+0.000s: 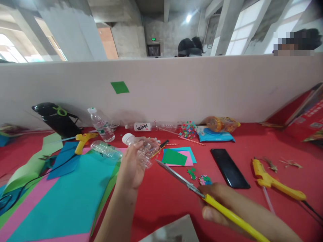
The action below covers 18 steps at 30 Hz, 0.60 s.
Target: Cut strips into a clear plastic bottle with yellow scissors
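Observation:
My left hand [131,168] is closed around a clear plastic bottle [142,149] with a white cap, held tilted above the red table [161,198]. My right hand [222,205] grips yellow-handled scissors [191,186]. Their blades point up and left, and the tip lies just beside the bottle's lower end. Whether the tip touches the plastic I cannot tell.
Sheets of teal, pink, blue and green paper [63,198] lie at the left. A black phone [229,168] and a yellow glue gun [272,181] lie at the right, another glue gun [84,139] at the left. Bottles, wipes and snack packs line the white partition [176,87].

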{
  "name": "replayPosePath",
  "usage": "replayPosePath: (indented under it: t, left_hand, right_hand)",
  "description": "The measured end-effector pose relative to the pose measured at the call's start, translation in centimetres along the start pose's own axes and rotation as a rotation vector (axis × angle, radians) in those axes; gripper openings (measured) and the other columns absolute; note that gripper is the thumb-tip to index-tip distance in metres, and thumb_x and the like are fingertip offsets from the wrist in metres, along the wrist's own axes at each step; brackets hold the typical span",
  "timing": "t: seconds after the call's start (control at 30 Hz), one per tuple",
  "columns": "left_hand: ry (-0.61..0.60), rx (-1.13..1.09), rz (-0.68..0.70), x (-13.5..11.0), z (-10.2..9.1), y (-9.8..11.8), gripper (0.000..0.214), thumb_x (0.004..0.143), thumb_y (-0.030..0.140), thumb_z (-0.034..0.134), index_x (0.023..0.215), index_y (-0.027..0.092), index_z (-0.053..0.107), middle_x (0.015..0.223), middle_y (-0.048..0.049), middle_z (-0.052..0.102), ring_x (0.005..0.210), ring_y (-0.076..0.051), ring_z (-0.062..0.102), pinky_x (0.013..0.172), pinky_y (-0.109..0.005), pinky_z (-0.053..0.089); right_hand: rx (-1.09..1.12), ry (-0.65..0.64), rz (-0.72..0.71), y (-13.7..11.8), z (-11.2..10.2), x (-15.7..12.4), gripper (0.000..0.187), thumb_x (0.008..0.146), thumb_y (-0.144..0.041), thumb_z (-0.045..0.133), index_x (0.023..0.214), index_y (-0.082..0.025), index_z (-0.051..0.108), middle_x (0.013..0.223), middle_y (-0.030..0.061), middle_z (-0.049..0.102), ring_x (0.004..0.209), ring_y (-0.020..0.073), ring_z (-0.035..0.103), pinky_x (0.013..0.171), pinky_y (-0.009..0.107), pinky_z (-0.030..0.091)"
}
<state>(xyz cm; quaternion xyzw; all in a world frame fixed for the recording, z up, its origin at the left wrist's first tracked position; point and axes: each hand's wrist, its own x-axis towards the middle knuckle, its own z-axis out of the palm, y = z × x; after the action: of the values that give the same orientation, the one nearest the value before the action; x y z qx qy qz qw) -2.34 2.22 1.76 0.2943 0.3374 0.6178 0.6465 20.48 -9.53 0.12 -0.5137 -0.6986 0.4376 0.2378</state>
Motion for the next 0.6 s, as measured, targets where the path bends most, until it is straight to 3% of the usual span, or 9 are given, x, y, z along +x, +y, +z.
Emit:
replayPosePath:
  t: [0.27,0.6]
  left_hand:
    - [-0.064,0.064,0.011,-0.3,0.1,-0.9,0.010,0.077,0.022,0.065,0.085,0.016,0.066,0.086,-0.0045,0.075,0.086,-0.022,0.071,0.083,-0.037,0.055]
    - [-0.051,0.110,0.035,-0.8,0.6,-1.0,0.012,0.076,0.022,0.067,0.087,0.016,0.066,0.088,-0.0060,0.076,0.085,-0.023,0.071,0.080,-0.037,0.055]
  right_hand:
    - [0.001,0.012,0.036,-0.5,1.0,0.5,0.058,0.080,-0.076,0.049,0.072,-0.020,0.062,0.065,0.0012,0.053,0.058,0.0156,0.044,0.049,0.023,0.039]
    - [0.023,0.035,0.029,-1.0,1.3,0.5,0.060,0.081,-0.077,0.046,0.069,-0.020,0.061,0.064,0.0018,0.054,0.059,0.0161,0.047,0.051,0.024,0.041]
